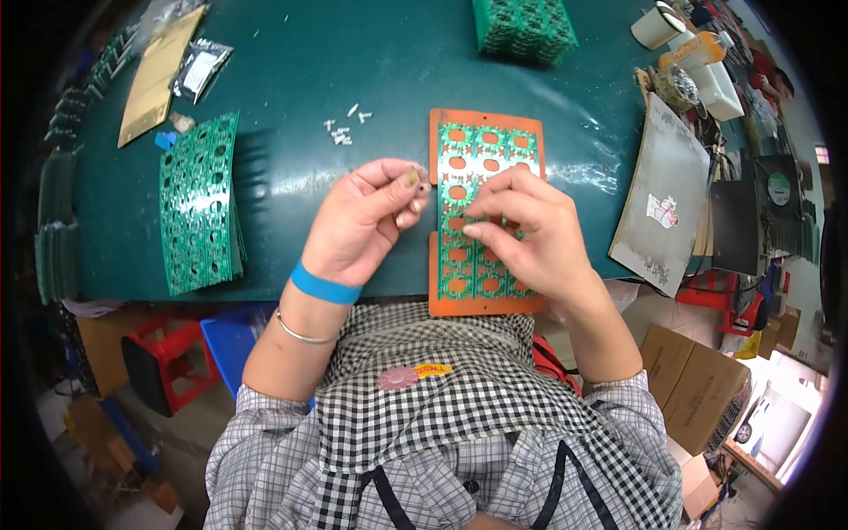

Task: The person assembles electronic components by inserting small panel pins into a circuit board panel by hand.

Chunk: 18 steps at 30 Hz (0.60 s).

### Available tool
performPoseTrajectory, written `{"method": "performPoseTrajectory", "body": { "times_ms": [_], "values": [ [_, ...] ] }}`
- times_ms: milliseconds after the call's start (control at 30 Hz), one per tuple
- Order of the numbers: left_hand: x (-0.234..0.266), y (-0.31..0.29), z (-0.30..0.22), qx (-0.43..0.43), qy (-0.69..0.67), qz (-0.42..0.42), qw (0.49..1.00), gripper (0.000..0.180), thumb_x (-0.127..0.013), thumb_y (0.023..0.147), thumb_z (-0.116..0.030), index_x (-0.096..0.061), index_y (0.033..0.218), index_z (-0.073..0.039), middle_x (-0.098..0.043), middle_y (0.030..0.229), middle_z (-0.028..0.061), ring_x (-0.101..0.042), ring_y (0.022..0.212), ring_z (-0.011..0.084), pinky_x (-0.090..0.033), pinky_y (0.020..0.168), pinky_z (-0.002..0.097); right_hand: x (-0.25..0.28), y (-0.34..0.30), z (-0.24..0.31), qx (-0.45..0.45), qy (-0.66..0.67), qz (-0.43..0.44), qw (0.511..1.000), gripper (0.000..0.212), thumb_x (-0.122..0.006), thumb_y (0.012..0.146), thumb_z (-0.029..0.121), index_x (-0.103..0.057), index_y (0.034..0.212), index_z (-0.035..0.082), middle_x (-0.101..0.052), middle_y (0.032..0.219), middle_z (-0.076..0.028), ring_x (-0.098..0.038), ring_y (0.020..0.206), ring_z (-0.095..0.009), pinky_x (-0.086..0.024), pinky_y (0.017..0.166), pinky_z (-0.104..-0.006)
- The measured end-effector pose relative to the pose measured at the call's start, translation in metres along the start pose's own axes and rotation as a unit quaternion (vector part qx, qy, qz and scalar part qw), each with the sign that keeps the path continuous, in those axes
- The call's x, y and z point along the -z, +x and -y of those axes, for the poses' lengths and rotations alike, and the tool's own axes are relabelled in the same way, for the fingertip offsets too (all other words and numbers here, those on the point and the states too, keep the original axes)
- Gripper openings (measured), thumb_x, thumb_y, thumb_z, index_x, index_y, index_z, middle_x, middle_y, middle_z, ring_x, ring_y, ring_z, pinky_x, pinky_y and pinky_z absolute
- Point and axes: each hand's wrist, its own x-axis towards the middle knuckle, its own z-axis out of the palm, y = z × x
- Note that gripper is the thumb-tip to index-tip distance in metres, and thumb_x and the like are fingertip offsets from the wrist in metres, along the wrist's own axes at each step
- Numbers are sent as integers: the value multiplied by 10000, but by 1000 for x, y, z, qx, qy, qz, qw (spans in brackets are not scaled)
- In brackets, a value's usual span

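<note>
A green circuit board panel (473, 164) with rows of oval holes lies on an orange backing board (486, 307) in front of me. My left hand (358, 216), with a blue wristband, is raised just left of the panel. Its thumb and fingers pinch a tiny part too small to name. My right hand (543, 231) is over the panel's middle, covering some of its right side. The right thumb and forefinger nearly meet above a hole; whatever they hold, if anything, is hidden. Several small white pieces (341, 136) lie loose on the table beyond my left hand.
More green panels (199, 212) stand at the left, and a stack of them (526, 31) sits at the far edge. A grey flat board (662, 194), a white cup (658, 26) and an orange bottle (696, 50) are on the right. A cardboard box (693, 384) is below.
</note>
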Motion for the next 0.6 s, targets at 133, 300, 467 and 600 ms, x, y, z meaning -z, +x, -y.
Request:
{"method": "performPoseTrajectory", "body": {
  "times_ms": [133,300,467,600],
  "values": [
    [-17,1,3,35,-79,5,996,110,-637,924,-100,-618,989,-13,-612,872,53,-533,763,112,-429,628,212,-7,20,6,54,-1,-86,995,233,-766,697,-3,-674,909,28,-614,945,-83,-629,681,-177,-518,568,-282],
    [-20,8,6,74,-114,44,990,103,-622,934,-88,-621,1000,-9,-641,907,40,-557,765,89,-450,653,204,0,34,-3,232,-108,-114,960,244,-727,672,-34,-666,896,38,-615,883,-96,-627,680,-229,-519,570,-305],
    [-5,23,2,13,-90,7,996,291,-570,919,5,-522,1204,29,-614,1127,117,-619,956,181,-515,834,279,22,53,-15,58,16,-108,992,83,-690,739,-18,-619,779,1,-614,894,-97,-623,722,-209,-521,602,-295],
    [-3,41,-23,-17,-99,-54,993,332,-483,897,111,-458,1227,80,-535,1267,235,-557,1196,328,-477,1050,370,45,69,-65,-99,4,-67,993,59,-697,764,9,-640,771,-5,-608,886,-70,-608,732,-161,-512,635,-290]
  ]
}}
